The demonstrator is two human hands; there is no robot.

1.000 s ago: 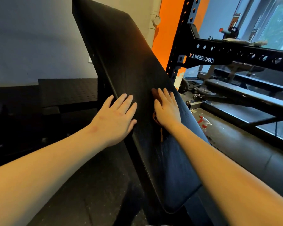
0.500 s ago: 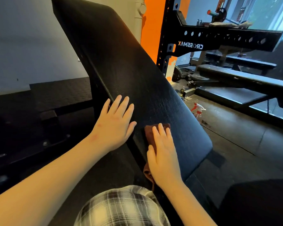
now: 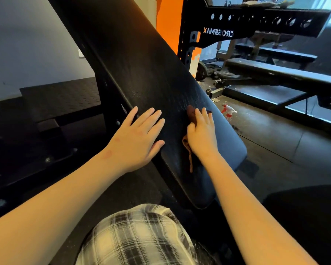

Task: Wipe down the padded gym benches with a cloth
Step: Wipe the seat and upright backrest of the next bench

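A black padded bench back [image 3: 138, 60] rises steeply from the lower middle to the upper left. My left hand [image 3: 139, 138] lies flat on its left edge, fingers spread, holding nothing. My right hand [image 3: 202, 134] presses a dark red-brown cloth [image 3: 191, 113] against the lower part of the pad; most of the cloth is hidden under the palm, with a frayed strip hanging below the wrist.
A black power rack [image 3: 256, 22] stands behind on the right, with a flat bench [image 3: 279, 75] beyond it. A spray bottle with a red trigger [image 3: 228, 111] lies on the dark rubber floor. Another dark pad [image 3: 304, 217] is at the lower right. My plaid-clothed knee [image 3: 138, 238] is at the bottom.
My right hand slid the cloth down the pad, then back up and to the right. My left hand stayed on the pad's left edge. My view shifted.
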